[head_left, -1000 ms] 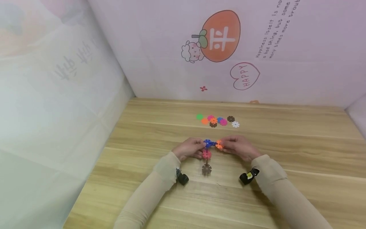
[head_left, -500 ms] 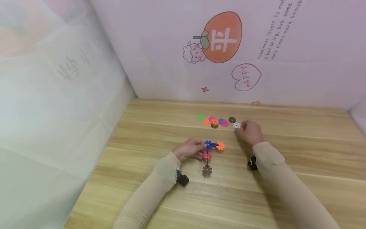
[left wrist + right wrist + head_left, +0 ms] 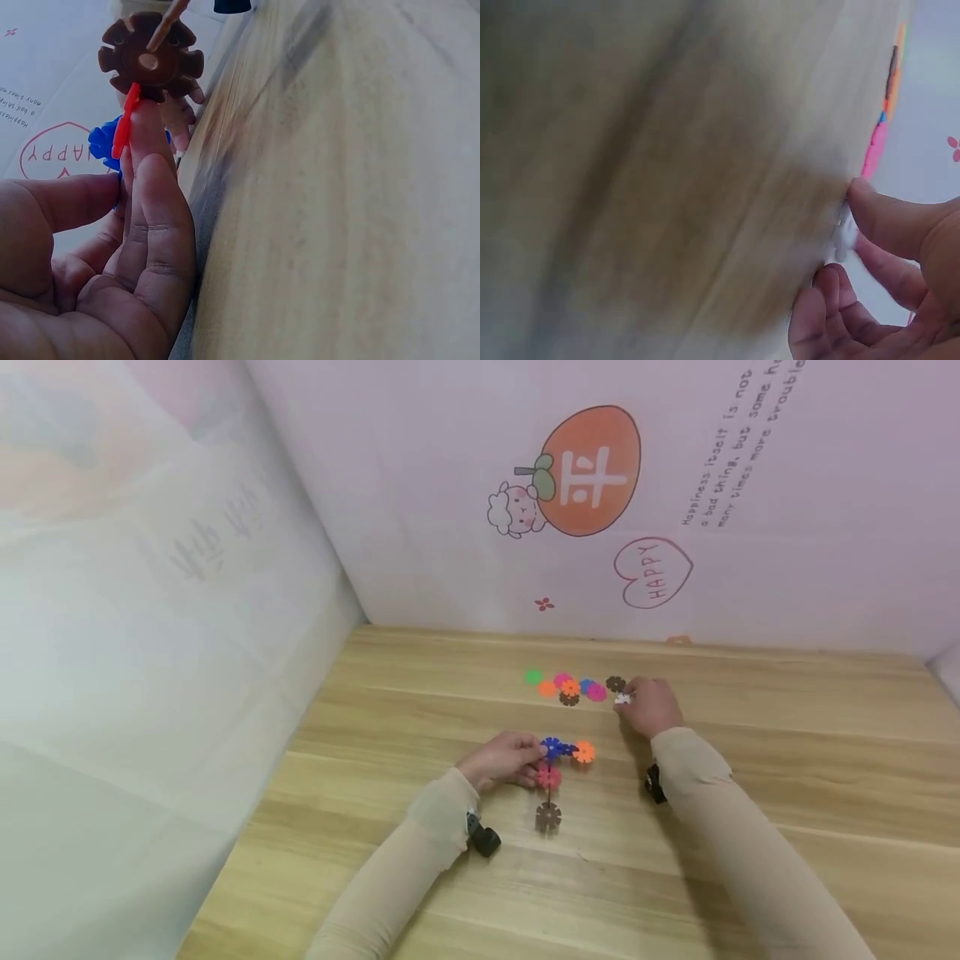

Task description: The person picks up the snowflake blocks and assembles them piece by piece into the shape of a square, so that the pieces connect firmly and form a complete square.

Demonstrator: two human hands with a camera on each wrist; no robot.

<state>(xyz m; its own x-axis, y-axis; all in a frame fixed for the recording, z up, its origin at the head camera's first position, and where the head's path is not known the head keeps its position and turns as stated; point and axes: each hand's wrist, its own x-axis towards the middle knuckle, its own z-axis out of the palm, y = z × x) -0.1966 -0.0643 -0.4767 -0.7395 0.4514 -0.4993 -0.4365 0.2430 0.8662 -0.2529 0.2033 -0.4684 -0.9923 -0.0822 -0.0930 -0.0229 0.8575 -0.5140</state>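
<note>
Discs [image 3: 553, 747], joined together, sit pinched in the left hand [image 3: 501, 759]; the right hand [image 3: 652, 705], stretched farther, pinches a white disc [image 3: 622, 699].

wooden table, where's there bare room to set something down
The table is bare right of the right hand, left of the left hand, and between the sleeves toward the person. It is crowded at the loose discs and around the joined discs the left hand holds.

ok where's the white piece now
In the head view, the white piece is right of centre, pinched by the right hand, just below a brown piece.
</note>
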